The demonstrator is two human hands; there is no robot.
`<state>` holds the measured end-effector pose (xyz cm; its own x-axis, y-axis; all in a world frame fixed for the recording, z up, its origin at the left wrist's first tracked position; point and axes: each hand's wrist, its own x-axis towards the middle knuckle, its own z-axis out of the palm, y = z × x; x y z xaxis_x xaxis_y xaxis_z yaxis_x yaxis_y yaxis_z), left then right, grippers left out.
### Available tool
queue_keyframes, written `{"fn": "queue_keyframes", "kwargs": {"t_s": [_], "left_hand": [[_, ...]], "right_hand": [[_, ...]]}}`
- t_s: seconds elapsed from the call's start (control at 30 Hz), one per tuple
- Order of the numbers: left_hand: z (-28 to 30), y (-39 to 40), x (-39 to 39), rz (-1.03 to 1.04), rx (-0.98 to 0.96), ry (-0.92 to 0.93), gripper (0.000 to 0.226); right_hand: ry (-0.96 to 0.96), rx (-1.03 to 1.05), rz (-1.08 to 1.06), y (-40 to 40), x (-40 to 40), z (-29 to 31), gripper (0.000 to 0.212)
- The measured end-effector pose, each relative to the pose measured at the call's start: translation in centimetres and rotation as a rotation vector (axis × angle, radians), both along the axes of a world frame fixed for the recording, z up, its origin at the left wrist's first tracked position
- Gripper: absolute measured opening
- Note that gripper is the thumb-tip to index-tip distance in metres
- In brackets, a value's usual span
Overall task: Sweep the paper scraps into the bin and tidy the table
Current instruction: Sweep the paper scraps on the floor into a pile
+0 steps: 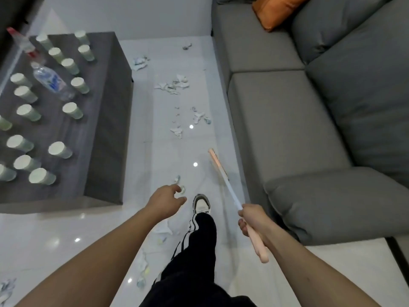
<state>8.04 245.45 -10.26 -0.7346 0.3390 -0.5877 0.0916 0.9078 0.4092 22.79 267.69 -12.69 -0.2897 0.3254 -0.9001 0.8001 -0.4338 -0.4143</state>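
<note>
Right hand (251,220) lower right, fist wrapped round the broom handle (256,240); broom head (215,161) on the floor at centre frame, just beside the grey sofa (309,107). Left hand (167,199) lower centre, fingers loose and apart, holding nothing. Paper scraps (174,85) strewn along the white floor between sofa and dark coffee table (106,107), upper centre; more by the sneaker (200,203). Paper cups (73,110) and a water bottle (52,82) on the table, left.
</note>
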Motion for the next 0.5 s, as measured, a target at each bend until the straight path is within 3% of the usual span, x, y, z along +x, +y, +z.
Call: {"fn": "queue_keyframes", "kwargs": {"t_s": [0.2,0.5], "left_hand": [[0.3,7.1,-13.9,0.008,-0.006,-0.075,0.047],[3.5,14.2,-34.2,0.096,0.026,0.049,0.046]], "right_hand": [[-0.067,0.014,0.037,7.9,-14.1,0.3,0.012],[-0.035,0.024,0.087,16.3,-34.6,2.7,0.008]]}}
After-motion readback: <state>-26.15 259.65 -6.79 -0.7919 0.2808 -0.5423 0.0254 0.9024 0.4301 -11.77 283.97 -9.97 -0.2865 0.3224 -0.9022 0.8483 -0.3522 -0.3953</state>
